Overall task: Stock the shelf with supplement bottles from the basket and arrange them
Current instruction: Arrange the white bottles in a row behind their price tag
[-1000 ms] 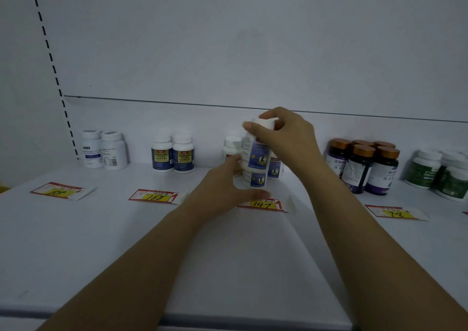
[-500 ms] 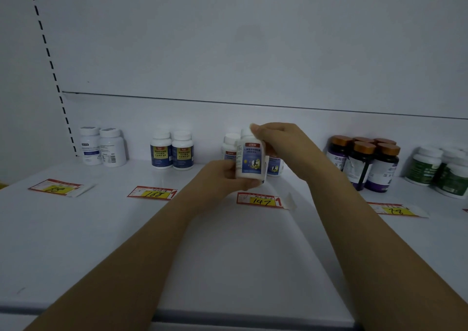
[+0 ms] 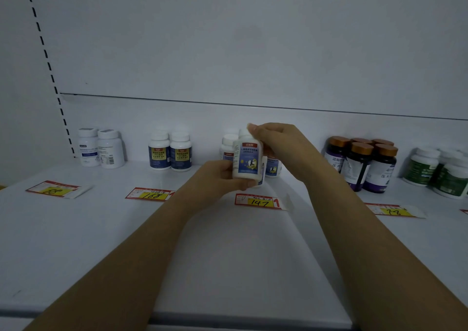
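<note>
A white supplement bottle with a blue label (image 3: 248, 160) is held upright just above the white shelf (image 3: 228, 254), over the price tag marked 147 (image 3: 258, 201). My left hand (image 3: 217, 178) grips its lower body from the left. My right hand (image 3: 276, 143) pinches its white cap from the right. Behind it stand matching bottles: one to the left (image 3: 227, 146) and one to the right (image 3: 273, 167), partly hidden by my hands. The basket is out of view.
Along the back wall stand two white bottles (image 3: 101, 147), two blue-and-yellow labelled bottles (image 3: 169, 153), several dark bottles with copper caps (image 3: 364, 163) and green-labelled white bottles (image 3: 438, 171). Price tags marked 168 (image 3: 150, 194) and 78 (image 3: 395, 210) lie on the shelf.
The bottle, first high above another one near the 147 tag, came down a little and now sits between both hands, its label facing me. The left hand rose from the shelf to grip it.
</note>
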The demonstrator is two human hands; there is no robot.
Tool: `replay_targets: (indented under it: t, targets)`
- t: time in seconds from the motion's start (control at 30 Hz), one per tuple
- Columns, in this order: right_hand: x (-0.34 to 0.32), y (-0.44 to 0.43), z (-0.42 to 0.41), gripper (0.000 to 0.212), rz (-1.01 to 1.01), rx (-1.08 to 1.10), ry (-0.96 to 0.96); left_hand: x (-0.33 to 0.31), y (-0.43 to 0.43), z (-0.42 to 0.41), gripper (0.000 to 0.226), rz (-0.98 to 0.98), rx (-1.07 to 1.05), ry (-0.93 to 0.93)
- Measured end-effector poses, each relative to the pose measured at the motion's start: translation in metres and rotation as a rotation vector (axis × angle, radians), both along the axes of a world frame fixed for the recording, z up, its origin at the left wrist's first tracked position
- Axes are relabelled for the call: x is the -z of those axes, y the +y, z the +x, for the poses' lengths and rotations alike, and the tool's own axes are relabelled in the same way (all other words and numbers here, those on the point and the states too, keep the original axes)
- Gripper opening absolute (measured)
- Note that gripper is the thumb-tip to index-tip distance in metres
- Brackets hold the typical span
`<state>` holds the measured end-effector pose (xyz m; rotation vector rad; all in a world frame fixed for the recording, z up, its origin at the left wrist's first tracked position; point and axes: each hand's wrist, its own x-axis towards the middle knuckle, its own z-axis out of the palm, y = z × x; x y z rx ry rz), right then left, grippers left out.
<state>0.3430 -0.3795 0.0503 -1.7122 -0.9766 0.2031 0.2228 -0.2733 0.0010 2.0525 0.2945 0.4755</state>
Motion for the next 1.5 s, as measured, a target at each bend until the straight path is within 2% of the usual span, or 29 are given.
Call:
replay_targets:
  t: [0.1, 0.2, 0.3, 0.37, 0.47, 0.53, 0.6, 0.67, 0.73, 0.8, 0.83, 0.93, 1.0, 1.07, 1.13, 1.2, 1.27, 1.37, 1.5]
  targets:
    - [-0.001, 0.003, -0.002, 0.04, 0.027, 0.046, -0.002, 0.0, 0.0, -0.001, 0.036, 0.017, -0.052, -0.092]
    - [-0.003, 0.002, -0.002, 0.033, 0.087, 0.042, 0.037, -0.004, 0.0, -0.002, 0.04, -0.092, -0.012, -0.083]
    - [-0.004, 0.0, -0.002, 0.022, 0.144, -0.059, 0.14, -0.005, -0.001, -0.003, 0.046, -0.242, 0.133, -0.031]
    - [-0.005, 0.001, -0.004, 0.015, 0.188, -0.161, 0.256, -0.005, -0.002, -0.003, 0.047, -0.316, 0.149, -0.048]
    - [-0.004, 0.004, -0.007, 0.015, 0.238, -0.259, 0.352, -0.007, -0.002, -0.003, 0.043, -0.281, 0.088, -0.062]
    - [-0.002, 0.005, -0.008, 0.02, 0.21, -0.224, 0.281, -0.007, -0.002, -0.002, 0.046, -0.167, -0.025, -0.088]
    - [0.0, 0.006, -0.009, 0.025, 0.14, -0.128, 0.106, -0.006, -0.003, -0.001, 0.049, -0.048, -0.139, -0.12]
    - [0.001, 0.006, -0.008, 0.022, 0.148, -0.078, 0.03, -0.006, -0.003, -0.001, 0.054, -0.026, -0.175, -0.116]
    - [0.001, 0.005, -0.006, 0.015, 0.202, -0.105, 0.088, -0.005, -0.001, 0.0, 0.062, -0.155, -0.111, -0.082]
    - [-0.001, 0.003, -0.004, 0.016, 0.256, -0.187, 0.186, -0.006, -0.001, -0.001, 0.072, -0.325, -0.01, -0.067]
    - [-0.001, 0.003, -0.004, 0.017, 0.267, -0.229, 0.212, -0.006, -0.001, -0.001, 0.071, -0.345, 0.015, -0.074]
    - [-0.001, 0.006, -0.005, 0.019, 0.235, -0.283, 0.191, -0.007, -0.003, -0.001, 0.053, -0.146, -0.096, -0.136]
    - [0.0, 0.007, -0.007, 0.02, 0.212, -0.245, 0.153, -0.007, -0.004, 0.0, 0.055, -0.009, -0.217, -0.174]
    - [0.002, 0.009, -0.006, 0.016, 0.218, -0.167, 0.117, -0.005, -0.004, 0.001, 0.059, 0.039, -0.244, -0.194]
    - [0.003, 0.008, -0.004, 0.016, 0.225, -0.131, 0.116, -0.004, -0.003, 0.001, 0.062, -0.04, -0.206, -0.178]
    - [0.002, 0.006, -0.001, 0.017, 0.25, -0.149, 0.173, -0.005, 0.0, 0.001, 0.061, -0.238, -0.107, -0.166]
    - [0.0, 0.005, 0.001, 0.014, 0.292, -0.19, 0.255, -0.008, 0.002, 0.001, 0.048, -0.339, -0.006, -0.13]
    - [-0.001, 0.005, 0.0, 0.014, 0.304, -0.262, 0.322, -0.007, 0.002, 0.001, 0.037, -0.289, 0.004, -0.146]
    - [0.004, 0.007, -0.004, 0.015, 0.202, -0.208, 0.17, -0.003, 0.003, 0.001, 0.057, -0.176, -0.127, -0.202]
